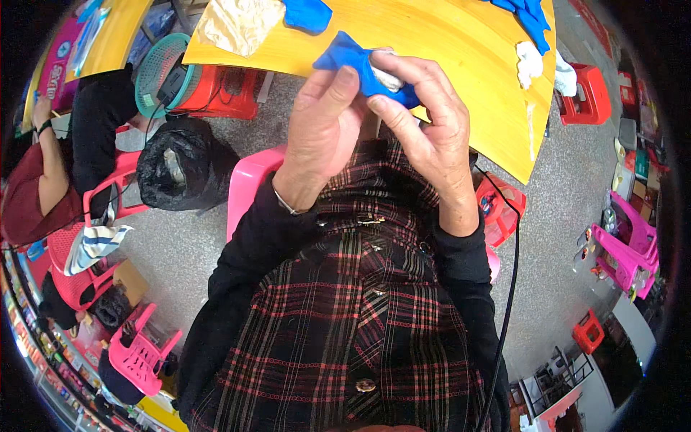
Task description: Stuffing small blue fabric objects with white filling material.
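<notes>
Both my hands hold a small blue cloth piece (342,52) just over the near edge of the yellow table (432,32). White stuffing (387,78) shows at an opening in the cloth. My left hand (324,126) closes on the cloth's left side, with the thumb raised in front. On the other side, the thumb and fingers of my right hand (435,119) grip the cloth around the stuffing. A cream cloth (237,27) lies on the table at the far left beside another blue piece (308,14). My fingers hide part of the held piece.
At the table's right lie more blue cloth (531,20) and a white fluffy clump (529,63). Left of me stand a black plastic bag (191,169), a teal basket (147,83) and a red stool (227,97). A black cable (516,252) hangs at my right. Someone (39,180) sits far left.
</notes>
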Motion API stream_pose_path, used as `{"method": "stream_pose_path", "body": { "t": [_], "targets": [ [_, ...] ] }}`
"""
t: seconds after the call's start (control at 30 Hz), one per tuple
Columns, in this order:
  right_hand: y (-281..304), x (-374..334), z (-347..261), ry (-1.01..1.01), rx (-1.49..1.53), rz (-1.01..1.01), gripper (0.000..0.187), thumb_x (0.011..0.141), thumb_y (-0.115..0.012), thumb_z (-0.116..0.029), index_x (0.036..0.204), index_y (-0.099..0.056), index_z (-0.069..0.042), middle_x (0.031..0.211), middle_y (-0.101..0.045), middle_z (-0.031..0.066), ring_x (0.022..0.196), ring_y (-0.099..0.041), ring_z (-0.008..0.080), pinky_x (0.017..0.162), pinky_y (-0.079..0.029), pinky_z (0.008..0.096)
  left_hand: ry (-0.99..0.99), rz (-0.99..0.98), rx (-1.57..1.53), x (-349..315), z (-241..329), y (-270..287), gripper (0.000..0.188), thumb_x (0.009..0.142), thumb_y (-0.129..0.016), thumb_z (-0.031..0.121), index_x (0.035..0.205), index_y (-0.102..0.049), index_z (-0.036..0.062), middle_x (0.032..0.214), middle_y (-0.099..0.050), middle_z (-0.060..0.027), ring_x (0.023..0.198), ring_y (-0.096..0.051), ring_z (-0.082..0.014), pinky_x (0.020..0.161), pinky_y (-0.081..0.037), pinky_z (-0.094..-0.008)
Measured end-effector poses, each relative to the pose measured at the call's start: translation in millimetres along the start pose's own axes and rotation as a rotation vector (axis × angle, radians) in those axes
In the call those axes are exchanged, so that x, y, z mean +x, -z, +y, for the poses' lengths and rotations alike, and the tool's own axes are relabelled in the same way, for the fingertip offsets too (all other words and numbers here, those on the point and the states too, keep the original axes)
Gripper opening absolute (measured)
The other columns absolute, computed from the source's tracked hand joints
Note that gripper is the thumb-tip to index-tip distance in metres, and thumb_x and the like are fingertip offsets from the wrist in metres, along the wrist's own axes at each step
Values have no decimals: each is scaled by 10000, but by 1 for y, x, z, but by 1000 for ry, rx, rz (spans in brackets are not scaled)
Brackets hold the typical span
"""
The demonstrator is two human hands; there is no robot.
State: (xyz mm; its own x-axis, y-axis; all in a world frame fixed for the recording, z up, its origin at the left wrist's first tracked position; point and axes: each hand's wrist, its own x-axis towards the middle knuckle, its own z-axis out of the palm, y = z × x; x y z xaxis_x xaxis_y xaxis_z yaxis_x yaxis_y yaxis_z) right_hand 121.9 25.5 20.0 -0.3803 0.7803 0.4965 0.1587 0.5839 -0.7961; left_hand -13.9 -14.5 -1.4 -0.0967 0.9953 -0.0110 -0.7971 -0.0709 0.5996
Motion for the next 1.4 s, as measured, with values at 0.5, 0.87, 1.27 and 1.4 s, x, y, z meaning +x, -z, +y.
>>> {"method": "stream_pose_path", "body": {
  "t": [0.5, 0.87, 1.27, 1.4],
  "targets": [
    [-7, 0, -16, -59, 11, 71, 330, 712, -769, -50, 1030, -683, -27, 987, -646, 124, 901, -654, 228, 786, -529, 312, -41, 1, -138, 0, -2, -3, 322, 971, -564, 223, 1221, -533, 22, 1169, -600, -140, 1075, -587, -215, 927, -492, -358],
    [-2, -10, -4, -164, 228, 22, 207, 818, -717, -60, 1019, -704, -11, 935, -602, 86, 865, -605, 181, 787, -488, 268, 41, 10, -38, 1, 4, 6, 330, 970, -566, 217, 1214, -520, 0, 1191, -601, -168, 1142, -569, -261, 995, -449, -412],
    [2, -12, -10, -389, 499, 57, 182, 866, -680, -7, 1044, -650, 23, 949, -665, 36, 870, -622, 90, 786, -507, 223, 68, -92, -70, 1, 3, -5, 548, 967, -524, 373, 1351, -413, -2, 1461, -334, -249, 1351, -342, -382, 1126, -277, -515],
    [-3, -10, -12, -419, 357, 64, 176, 855, -689, -3, 1023, -648, 28, 944, -662, 31, 848, -619, 81, 779, -507, 218, 46, -107, -38, -6, 7, -17, 497, 959, -567, 243, 1355, -391, 2, 1362, -439, -229, 1264, -434, -309, 1091, -316, -454]
  ]
}}
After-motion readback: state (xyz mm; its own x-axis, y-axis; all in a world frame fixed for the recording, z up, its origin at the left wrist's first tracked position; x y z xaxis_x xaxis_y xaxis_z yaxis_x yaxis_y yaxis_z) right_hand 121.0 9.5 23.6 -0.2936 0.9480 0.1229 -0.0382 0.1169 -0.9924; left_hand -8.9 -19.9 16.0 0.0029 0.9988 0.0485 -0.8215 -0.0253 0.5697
